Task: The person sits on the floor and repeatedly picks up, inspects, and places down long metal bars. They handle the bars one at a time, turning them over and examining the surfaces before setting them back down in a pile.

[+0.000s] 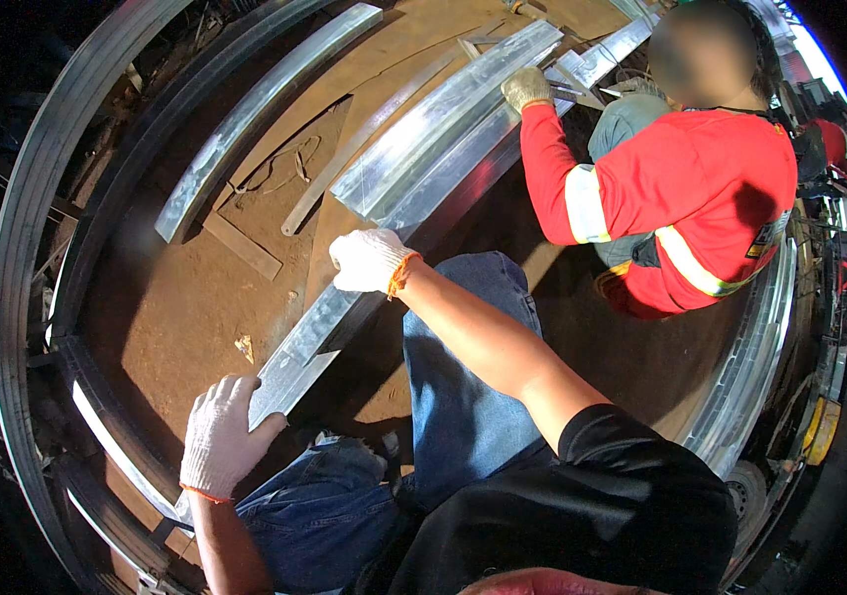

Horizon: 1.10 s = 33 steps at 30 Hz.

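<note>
A long shiny metal beam runs diagonally from beside my knees toward the far right. My right hand, in a white knit glove with an orange cuff, curls its fingers over the beam near its middle. At the near end lies my left hand, gloved alike, fingers stretched out and thumb apart, against the beam's end. Farther along, a wide metal channel rests against the beam. A co-worker's gloved hand is at the channel's far part; what it holds is not clear.
The co-worker in a red jacket with reflective bands crouches at the right. A loose metal bar and a flat strip lie on the brown floor. Curved metal rails bound the left side; stacked strips lie at the right.
</note>
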{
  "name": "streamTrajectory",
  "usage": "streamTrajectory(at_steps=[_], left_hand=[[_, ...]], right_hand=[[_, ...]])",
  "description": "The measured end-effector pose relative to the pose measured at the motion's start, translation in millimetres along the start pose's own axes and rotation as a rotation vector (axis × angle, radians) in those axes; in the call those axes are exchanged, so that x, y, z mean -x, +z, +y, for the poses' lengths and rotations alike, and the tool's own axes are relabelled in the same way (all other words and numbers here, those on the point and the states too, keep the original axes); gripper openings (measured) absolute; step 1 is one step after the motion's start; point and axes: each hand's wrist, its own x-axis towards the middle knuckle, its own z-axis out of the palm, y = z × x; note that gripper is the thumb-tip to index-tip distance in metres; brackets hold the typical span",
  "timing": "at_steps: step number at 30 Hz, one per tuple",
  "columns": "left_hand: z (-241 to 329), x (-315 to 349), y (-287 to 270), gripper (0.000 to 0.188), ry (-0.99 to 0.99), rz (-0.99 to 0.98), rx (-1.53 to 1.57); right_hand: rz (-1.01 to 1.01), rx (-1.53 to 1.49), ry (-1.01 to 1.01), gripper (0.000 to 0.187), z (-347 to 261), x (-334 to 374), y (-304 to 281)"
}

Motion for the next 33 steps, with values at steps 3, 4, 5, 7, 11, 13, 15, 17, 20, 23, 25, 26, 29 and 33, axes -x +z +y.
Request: streamTrajectory(at_steps=[3, 4, 5, 7, 11, 13, 15, 17, 20, 23, 25, 26, 29, 33], left_hand=[[-3.5, 1.8, -1.7, 0.055, -0.003, 0.016, 0.003], [-4.6, 2.0, -1.6, 0.054, -0.004, 0.016, 0.009], [-5.2, 1.7, -1.3, 0.054, -0.007, 0.004, 0.008], [-5.0, -0.8, -1.0, 0.054, -0.007, -0.022, 0.005], [-10.2, -0.2, 3.6, 0.050, 0.026, 0.015, 0.003], [-12.0, -0.3, 5.8, 0.049, 0.031, 0.027, 0.002], [-12.6, -0.1, 6.4, 0.048, 0.032, 0.025, -0.004], [-11.7, 0.5, 7.0, 0.048, 0.027, 0.024, 0.001], [-12.1, 2.2, 8.4, 0.048, 0.019, 0.021, 0.008], [-13.4, 3.5, 12.8, 0.049, 0.018, 0.022, 0.003], [-9.8, 0.9, 9.5, 0.050, 0.017, 0.028, 0.003], [-8.5, -0.8, 8.7, 0.050, 0.021, 0.021, 0.006], [-10.8, -2.9, 8.2, 0.051, 0.019, 0.005, 0.002], [-12.0, -6.3, 7.9, 0.053, 0.011, -0.031, -0.010]], right_hand=[[-0.007, 0.001, 0.002, 0.030, -2.3, 1.9, -3.1], [-0.013, 0.001, 0.001, 0.029, -4.1, 3.0, -5.5], [-0.019, 0.001, 0.000, 0.029, -4.9, 3.5, -6.3], [-0.093, 0.026, 0.046, 0.033, -3.2, 0.1, -6.3], [-0.142, 0.049, 0.079, 0.034, -7.0, -2.0, -6.0], [-0.142, 0.052, 0.072, 0.034, -5.4, -2.6, -4.7], [-0.140, 0.052, 0.070, 0.034, -4.7, -2.7, -3.9], [-0.138, 0.050, 0.072, 0.034, -4.4, -2.5, -3.6], [-0.064, 0.023, 0.014, 0.029, -3.3, -1.1, -2.6], [-0.046, 0.030, -0.010, 0.029, -2.4, -0.8, -3.6], [-0.083, 0.040, 0.037, 0.032, 0.6, -4.2, -1.7], [-0.101, 0.045, 0.061, 0.034, 3.5, -5.5, 0.6], [-0.091, 0.044, 0.052, 0.034, 5.4, -6.8, 2.5], [-0.086, 0.035, 0.045, 0.035, 4.5, -4.7, 1.4]])
